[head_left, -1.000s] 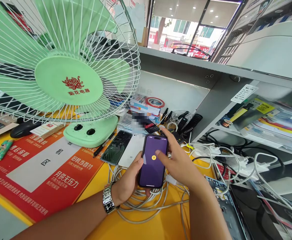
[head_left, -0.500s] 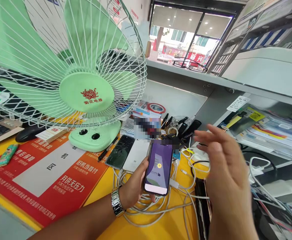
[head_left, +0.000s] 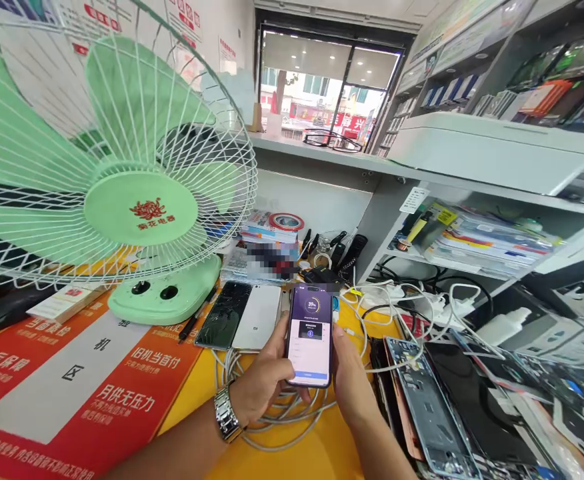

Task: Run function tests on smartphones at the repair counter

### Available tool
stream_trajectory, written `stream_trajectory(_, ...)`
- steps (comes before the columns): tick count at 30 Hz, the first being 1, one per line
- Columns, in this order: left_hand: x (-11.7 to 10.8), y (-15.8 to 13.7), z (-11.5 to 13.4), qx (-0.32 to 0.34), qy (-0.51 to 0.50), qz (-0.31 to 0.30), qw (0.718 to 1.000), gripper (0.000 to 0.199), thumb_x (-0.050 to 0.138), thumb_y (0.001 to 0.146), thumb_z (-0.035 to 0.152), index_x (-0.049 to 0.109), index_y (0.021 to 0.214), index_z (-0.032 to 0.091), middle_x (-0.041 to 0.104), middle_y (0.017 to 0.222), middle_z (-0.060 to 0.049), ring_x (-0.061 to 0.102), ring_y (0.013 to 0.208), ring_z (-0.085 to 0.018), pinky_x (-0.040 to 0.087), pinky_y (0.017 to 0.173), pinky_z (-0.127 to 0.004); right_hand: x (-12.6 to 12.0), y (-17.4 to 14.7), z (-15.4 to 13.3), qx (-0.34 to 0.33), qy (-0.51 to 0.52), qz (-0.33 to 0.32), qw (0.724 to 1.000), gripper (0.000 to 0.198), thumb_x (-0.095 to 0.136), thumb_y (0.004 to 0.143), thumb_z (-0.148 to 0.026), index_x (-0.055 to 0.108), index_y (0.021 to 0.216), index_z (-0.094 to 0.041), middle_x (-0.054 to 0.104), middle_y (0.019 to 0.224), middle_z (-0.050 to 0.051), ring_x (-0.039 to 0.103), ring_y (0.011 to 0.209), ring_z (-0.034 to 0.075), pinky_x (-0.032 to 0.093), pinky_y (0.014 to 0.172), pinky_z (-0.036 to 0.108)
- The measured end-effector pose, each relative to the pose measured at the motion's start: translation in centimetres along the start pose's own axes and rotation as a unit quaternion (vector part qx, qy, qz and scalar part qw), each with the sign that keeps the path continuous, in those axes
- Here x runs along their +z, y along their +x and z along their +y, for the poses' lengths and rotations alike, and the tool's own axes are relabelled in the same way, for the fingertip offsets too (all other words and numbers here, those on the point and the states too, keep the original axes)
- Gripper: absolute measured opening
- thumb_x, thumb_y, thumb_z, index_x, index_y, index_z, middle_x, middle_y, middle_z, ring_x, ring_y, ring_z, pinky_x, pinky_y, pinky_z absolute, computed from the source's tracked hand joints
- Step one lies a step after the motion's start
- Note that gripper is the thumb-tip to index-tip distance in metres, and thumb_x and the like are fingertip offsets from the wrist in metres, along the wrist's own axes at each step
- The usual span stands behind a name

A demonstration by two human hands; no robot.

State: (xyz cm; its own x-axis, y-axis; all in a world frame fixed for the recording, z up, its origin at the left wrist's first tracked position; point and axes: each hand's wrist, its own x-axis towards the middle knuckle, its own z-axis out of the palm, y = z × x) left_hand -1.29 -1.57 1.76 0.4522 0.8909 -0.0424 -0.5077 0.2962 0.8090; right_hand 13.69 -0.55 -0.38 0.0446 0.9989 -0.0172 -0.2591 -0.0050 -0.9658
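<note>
A smartphone stands upright in the middle of the head view, its lit screen showing 39% inside a ring on purple, with a pale area below. My left hand, with a metal-band watch on the wrist, grips it from the left, thumb at the lower left edge. Along the right edge, my right hand closes on the phone too; its fingertips are mostly hidden. Behind and below lie coiled white cables on the yellow tabletop. A cracked dark phone and a white phone rest just left.
A green fan takes up the left side over a red printed mat. Opened phone housings and screens crowd the right. Books with a red tape roll stand behind, and a grey shelf rises at the back right.
My right hand has come down from the raised, spread pose at the right to the phone's right edge. The screen has switched to a 39% display. The view has turned right.
</note>
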Motion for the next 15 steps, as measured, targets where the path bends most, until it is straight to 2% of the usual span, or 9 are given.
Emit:
stream_trajectory(3, -0.12, -0.01, -0.32, 0.001, 0.000, -0.003, 1.000, 0.090, 0.053, 0.060, 0.009, 0.031, 0.146, 0.024, 0.066, 0.102, -0.007, 0.063, 0.071, -0.020, 0.054, 0.046, -0.027, 0.52, -0.39, -0.22, 0.028, 0.042, -0.011, 0.999, 0.046, 0.054, 0.086, -0.062, 0.072, 0.092, -0.020, 0.071, 0.081, 0.004, 0.063, 0.069, 0.020, 0.051, 0.058, 0.029)
stream_trajectory(6, -0.32, 0.00, -0.62, 0.002, 0.002, -0.014, 1.000, 0.088, 0.051, 0.061, 0.009, 0.032, 0.146, 0.023, 0.066, 0.102, -0.008, 0.063, 0.071, -0.020, 0.055, 0.047, -0.027, 0.81, -0.53, -0.66, 0.049, 0.095, -0.039, 0.993, 0.050, 0.050, 0.086, -0.064, 0.070, 0.090, -0.018, 0.070, 0.074, 0.005, 0.061, 0.058, 0.019, 0.049, 0.047, 0.027)
stream_trajectory(10, -0.54, 0.08, -0.88, 0.011, 0.005, -0.027, 1.000, 0.084, 0.052, 0.063, 0.010, 0.035, 0.144, 0.024, 0.066, 0.103, -0.009, 0.064, 0.074, -0.022, 0.055, 0.047, -0.028, 0.80, -0.55, -0.95, 0.052, 0.121, -0.069, 0.989, 0.045, 0.047, 0.089, -0.058, 0.068, 0.093, -0.019, 0.069, 0.073, 0.004, 0.060, 0.055, 0.017, 0.049, 0.044, 0.026)
stream_trajectory(15, -0.58, 0.08, -1.08, 0.013, 0.000, -0.023, 1.000, 0.090, 0.052, 0.063, 0.010, 0.028, 0.149, 0.026, 0.066, 0.105, -0.010, 0.064, 0.073, -0.021, 0.056, 0.047, -0.028, 0.81, -0.58, -0.81, 0.074, 0.152, -0.067, 0.983, 0.045, 0.049, 0.088, -0.057, 0.069, 0.091, -0.017, 0.069, 0.072, 0.006, 0.061, 0.053, 0.019, 0.050, 0.039, 0.027)
